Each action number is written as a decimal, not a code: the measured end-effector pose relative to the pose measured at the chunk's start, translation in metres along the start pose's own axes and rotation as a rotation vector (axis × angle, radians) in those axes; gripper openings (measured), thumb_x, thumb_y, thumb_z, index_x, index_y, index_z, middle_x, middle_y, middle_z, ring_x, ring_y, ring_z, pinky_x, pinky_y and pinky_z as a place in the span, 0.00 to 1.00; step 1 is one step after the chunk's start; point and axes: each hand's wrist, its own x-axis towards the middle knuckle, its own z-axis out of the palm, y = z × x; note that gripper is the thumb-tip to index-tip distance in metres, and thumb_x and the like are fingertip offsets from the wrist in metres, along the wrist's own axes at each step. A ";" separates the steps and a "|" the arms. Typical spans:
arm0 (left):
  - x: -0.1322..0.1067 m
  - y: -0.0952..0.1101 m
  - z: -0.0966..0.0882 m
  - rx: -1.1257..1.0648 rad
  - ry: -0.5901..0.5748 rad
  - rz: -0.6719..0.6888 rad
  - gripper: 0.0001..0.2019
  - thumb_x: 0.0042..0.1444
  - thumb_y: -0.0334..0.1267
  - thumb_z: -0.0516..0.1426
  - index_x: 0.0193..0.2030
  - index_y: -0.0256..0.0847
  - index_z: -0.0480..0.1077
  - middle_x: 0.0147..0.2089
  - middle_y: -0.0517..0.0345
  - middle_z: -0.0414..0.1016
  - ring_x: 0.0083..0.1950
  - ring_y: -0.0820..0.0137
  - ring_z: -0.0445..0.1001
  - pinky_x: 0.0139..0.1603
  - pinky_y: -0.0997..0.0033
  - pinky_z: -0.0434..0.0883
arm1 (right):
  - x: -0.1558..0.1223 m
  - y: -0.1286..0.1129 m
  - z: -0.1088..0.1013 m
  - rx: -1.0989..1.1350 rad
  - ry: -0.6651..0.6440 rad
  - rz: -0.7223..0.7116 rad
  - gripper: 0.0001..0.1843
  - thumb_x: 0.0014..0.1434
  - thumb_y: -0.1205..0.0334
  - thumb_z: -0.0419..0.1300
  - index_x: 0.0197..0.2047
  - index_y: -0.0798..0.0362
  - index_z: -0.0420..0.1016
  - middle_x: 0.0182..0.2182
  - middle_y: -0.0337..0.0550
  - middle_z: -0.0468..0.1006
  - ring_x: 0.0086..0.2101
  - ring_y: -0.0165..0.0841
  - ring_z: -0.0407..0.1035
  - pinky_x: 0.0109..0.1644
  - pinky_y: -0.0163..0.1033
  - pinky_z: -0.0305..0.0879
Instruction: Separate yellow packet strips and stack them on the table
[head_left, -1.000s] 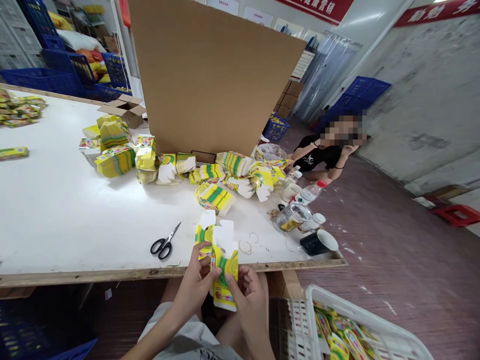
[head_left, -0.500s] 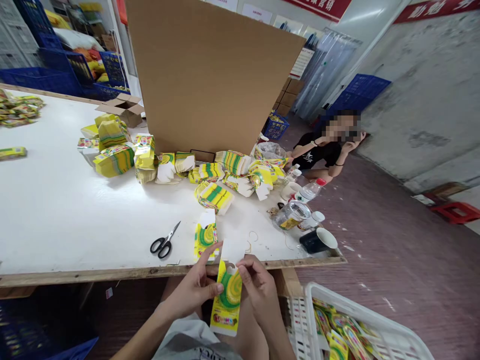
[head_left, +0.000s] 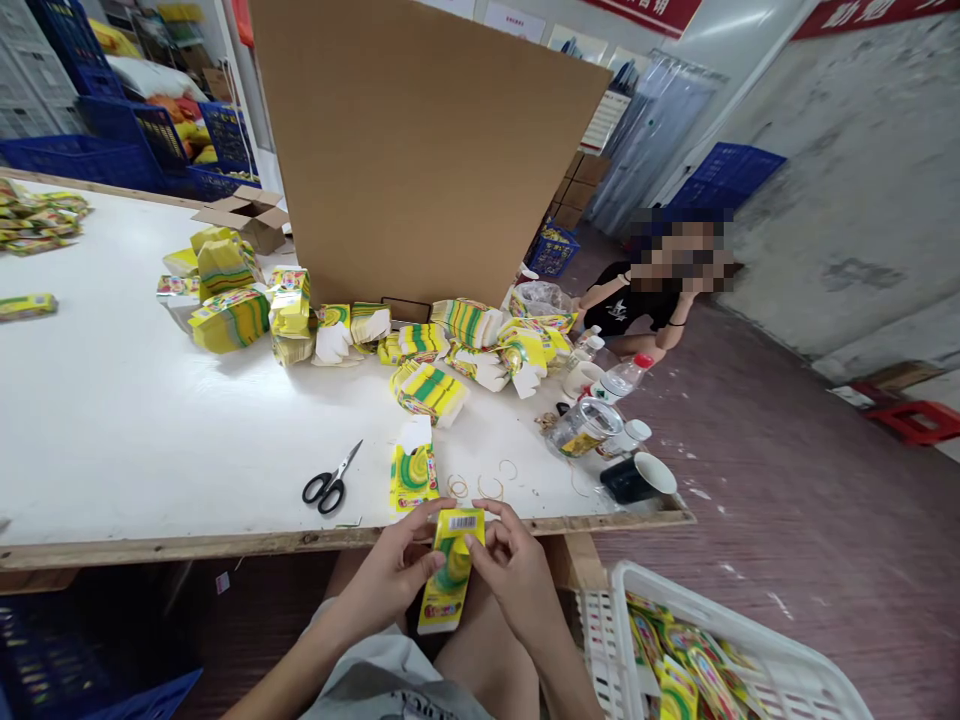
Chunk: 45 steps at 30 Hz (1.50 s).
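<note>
A small yellow and green carton (head_left: 450, 572) is held over my lap, just off the table's front edge. My left hand (head_left: 399, 562) grips its left side and my right hand (head_left: 511, 562) its right side, thumbs on the front. The top flap with a barcode lies folded at the upper end. Behind my hands on the table, a flat carton (head_left: 413, 468) with a white flap rests beside several rubber bands (head_left: 457, 487). Black-handled scissors (head_left: 330, 483) lie to the left.
Bundles of flat cartons (head_left: 431, 393) line the table's middle, before a tall cardboard sheet (head_left: 427, 150). At the right corner stand a dark mug (head_left: 630, 480), a jar (head_left: 585, 428) and bottles. A white basket (head_left: 750, 600) holds filled packs. A person (head_left: 637, 310) sits beyond.
The carton's white top flap stood up before and is now folded over, showing the barcode. Both hands have shifted to its upper end. Rubber bands behind it have come into view.
</note>
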 end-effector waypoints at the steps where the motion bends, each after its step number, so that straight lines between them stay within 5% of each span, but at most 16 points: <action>1: 0.000 0.001 0.000 -0.018 -0.011 -0.005 0.27 0.57 0.36 0.60 0.64 0.46 0.64 0.60 0.46 0.73 0.60 0.56 0.71 0.60 0.57 0.66 | 0.000 0.001 0.002 -0.024 0.005 -0.013 0.19 0.53 0.58 0.62 0.48 0.52 0.73 0.20 0.29 0.61 0.23 0.29 0.59 0.28 0.32 0.58; 11: 0.001 0.008 -0.002 -0.087 -0.011 -0.020 0.26 0.56 0.37 0.61 0.62 0.44 0.64 0.52 0.47 0.78 0.51 0.59 0.77 0.50 0.63 0.72 | -0.003 0.001 0.006 -0.194 0.044 -0.085 0.19 0.56 0.58 0.62 0.51 0.50 0.72 0.19 0.30 0.66 0.22 0.31 0.62 0.26 0.32 0.59; 17: 0.006 0.006 0.016 -0.186 -0.011 -0.034 0.25 0.51 0.38 0.65 0.56 0.41 0.66 0.42 0.49 0.81 0.43 0.60 0.80 0.44 0.64 0.73 | -0.004 0.002 0.003 -0.009 0.067 -0.125 0.17 0.59 0.49 0.60 0.47 0.50 0.76 0.36 0.44 0.80 0.34 0.37 0.72 0.38 0.38 0.69; 20: 0.015 -0.003 0.018 0.016 0.103 0.023 0.22 0.54 0.37 0.61 0.57 0.42 0.66 0.48 0.47 0.79 0.49 0.59 0.77 0.50 0.59 0.72 | -0.012 0.004 -0.026 -0.197 0.233 -0.166 0.17 0.60 0.47 0.57 0.43 0.51 0.77 0.36 0.47 0.80 0.35 0.40 0.72 0.40 0.42 0.69; 24: 0.033 -0.021 -0.017 0.602 0.623 0.089 0.26 0.48 0.38 0.61 0.56 0.40 0.65 0.57 0.44 0.71 0.60 0.55 0.68 0.61 0.52 0.63 | -0.034 0.017 -0.103 -0.866 0.680 -0.094 0.28 0.57 0.39 0.52 0.42 0.53 0.79 0.39 0.58 0.77 0.40 0.54 0.69 0.45 0.57 0.62; 26: 0.039 -0.029 -0.038 0.643 0.672 0.035 0.31 0.45 0.39 0.62 0.58 0.37 0.63 0.47 0.47 0.74 0.50 0.53 0.72 0.53 0.50 0.67 | -0.044 0.027 -0.131 -1.047 0.793 0.084 0.31 0.56 0.36 0.51 0.47 0.52 0.78 0.43 0.62 0.76 0.43 0.60 0.67 0.43 0.61 0.61; 28: 0.039 -0.034 -0.054 0.638 0.654 -0.005 0.28 0.47 0.40 0.60 0.57 0.37 0.63 0.35 0.56 0.74 0.37 0.59 0.74 0.42 0.56 0.70 | -0.048 0.035 -0.138 -1.022 0.785 0.164 0.31 0.55 0.35 0.51 0.47 0.50 0.78 0.43 0.60 0.76 0.42 0.60 0.68 0.42 0.61 0.61; 31: 0.035 -0.035 -0.064 0.616 0.628 -0.020 0.22 0.50 0.40 0.58 0.53 0.39 0.67 0.27 0.63 0.70 0.29 0.64 0.71 0.34 0.66 0.67 | -0.041 0.038 -0.111 -0.730 0.649 0.099 0.29 0.53 0.34 0.54 0.41 0.50 0.78 0.36 0.54 0.79 0.35 0.51 0.71 0.40 0.54 0.64; 37: 0.025 -0.029 -0.065 0.544 0.638 -0.003 0.11 0.52 0.40 0.57 0.41 0.39 0.70 0.26 0.59 0.74 0.29 0.63 0.74 0.31 0.68 0.66 | -0.010 0.026 -0.029 -0.249 0.356 -0.003 0.20 0.55 0.43 0.61 0.40 0.51 0.79 0.35 0.48 0.82 0.33 0.41 0.73 0.40 0.44 0.68; 41: 0.020 -0.022 -0.065 0.505 0.703 0.051 0.08 0.49 0.42 0.61 0.29 0.41 0.70 0.28 0.59 0.72 0.31 0.65 0.71 0.31 0.70 0.65 | -0.003 0.021 -0.003 -0.177 0.288 -0.022 0.17 0.55 0.47 0.62 0.39 0.51 0.79 0.34 0.46 0.82 0.33 0.40 0.73 0.41 0.42 0.69; 45: 0.011 -0.012 -0.044 0.404 0.649 0.090 0.12 0.51 0.47 0.61 0.29 0.41 0.69 0.26 0.61 0.69 0.28 0.69 0.67 0.30 0.72 0.65 | -0.004 0.017 0.020 0.073 0.255 0.040 0.18 0.55 0.47 0.63 0.41 0.53 0.77 0.34 0.47 0.82 0.34 0.40 0.75 0.39 0.42 0.70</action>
